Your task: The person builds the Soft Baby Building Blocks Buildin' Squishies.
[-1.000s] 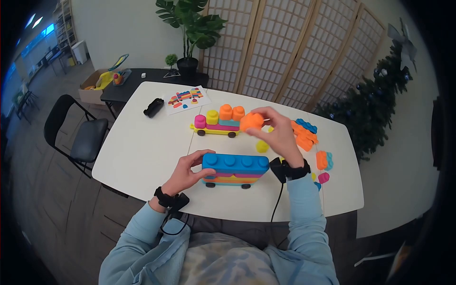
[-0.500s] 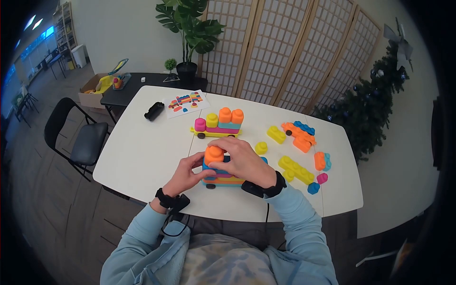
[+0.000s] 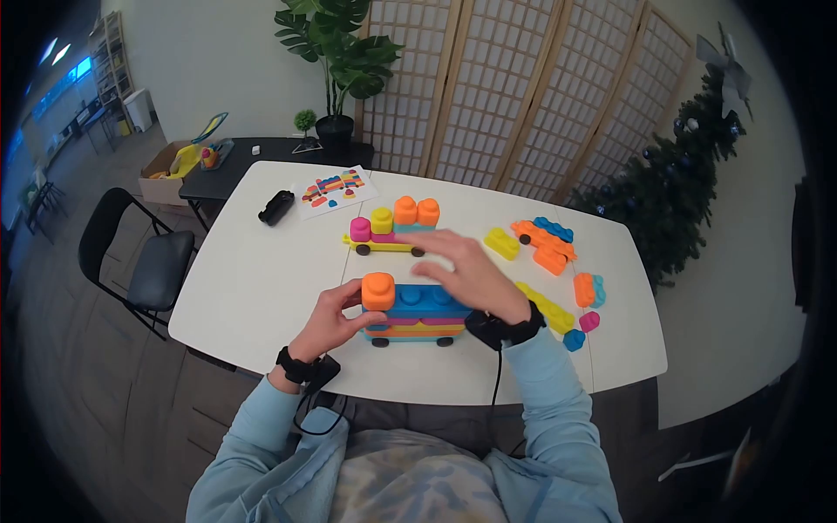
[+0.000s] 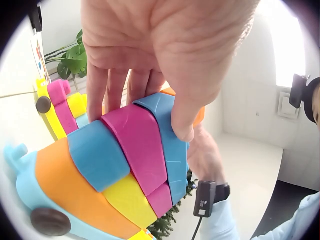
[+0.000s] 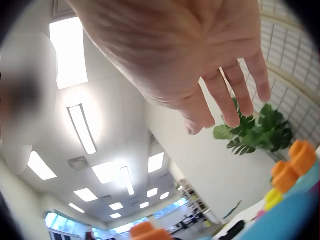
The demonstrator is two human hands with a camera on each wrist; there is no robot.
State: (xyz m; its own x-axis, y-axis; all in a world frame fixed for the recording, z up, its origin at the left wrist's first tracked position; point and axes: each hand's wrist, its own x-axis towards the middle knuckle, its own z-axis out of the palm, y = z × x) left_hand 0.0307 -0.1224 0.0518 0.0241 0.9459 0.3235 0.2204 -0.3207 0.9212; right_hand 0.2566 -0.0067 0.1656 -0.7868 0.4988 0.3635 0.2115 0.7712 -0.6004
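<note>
A stacked toy-block wagon (image 3: pixel 418 331) on dark wheels stands near the front of the white table (image 3: pixel 253 288). Its layers are light blue, orange, yellow, magenta and blue, with a long blue block (image 3: pixel 432 298) on top. An orange block (image 3: pixel 378 292) sits on that block's left end. My left hand (image 3: pixel 327 324) holds the wagon's left end, thumb (image 4: pixel 184 122) on the near side and fingers behind. Above the wagon's right part hovers my right hand (image 3: pixel 475 275), fingers extended and holding nothing; its palm shows in the right wrist view.
Behind stands a second block wagon (image 3: pixel 384 247) with a yellow base. On the right lie yellow blocks (image 3: pixel 502 244), an orange wheeled piece (image 3: pixel 549 240), and magenta (image 3: pixel 589 322) and blue blocks (image 3: pixel 574 340). A picture sheet (image 3: pixel 336 192) and black case (image 3: pixel 276 208) lie back left.
My right hand brought the orange block from the right onto the blue block's left end, let it go and drew back rightward. The left hand has stayed on the wagon.
</note>
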